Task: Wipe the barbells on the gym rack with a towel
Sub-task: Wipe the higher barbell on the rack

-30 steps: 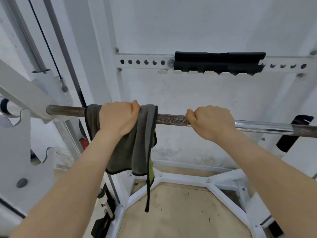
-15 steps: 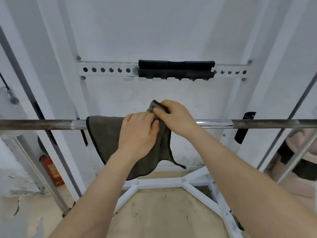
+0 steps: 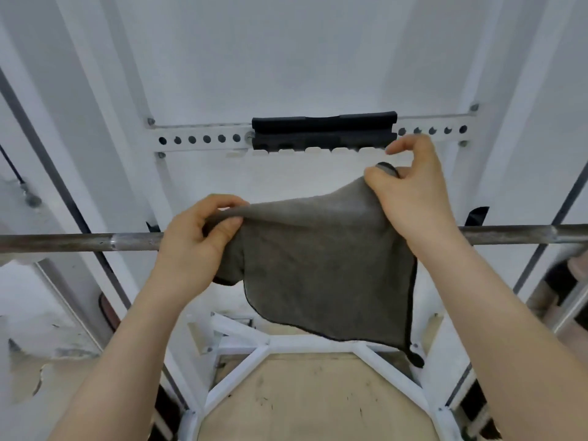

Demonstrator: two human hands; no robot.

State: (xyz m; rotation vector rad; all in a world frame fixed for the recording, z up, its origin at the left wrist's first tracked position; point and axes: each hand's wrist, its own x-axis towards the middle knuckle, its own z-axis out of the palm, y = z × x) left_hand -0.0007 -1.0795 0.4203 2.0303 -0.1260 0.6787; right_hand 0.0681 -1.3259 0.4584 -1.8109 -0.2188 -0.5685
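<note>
A steel barbell runs level across the view at mid height. A grey towel with a dark hem hangs spread in front of the bar's middle and hides that stretch of it. My left hand pinches the towel's upper left edge just above the bar. My right hand grips the upper right corner, raised higher than the bar, with the index finger lifted free. The towel's lower corner dangles down to the right.
A white perforated crossbar with a black pad is fixed to the wall behind. The rack's white base frame lies on a wooden floor below. White uprights stand at both sides. A red object sits low at left.
Both hands moved apart and lifted the towel off the bar, spreading it flat between them. One second ago the left hand wiped with it while the right held the bare bar.
</note>
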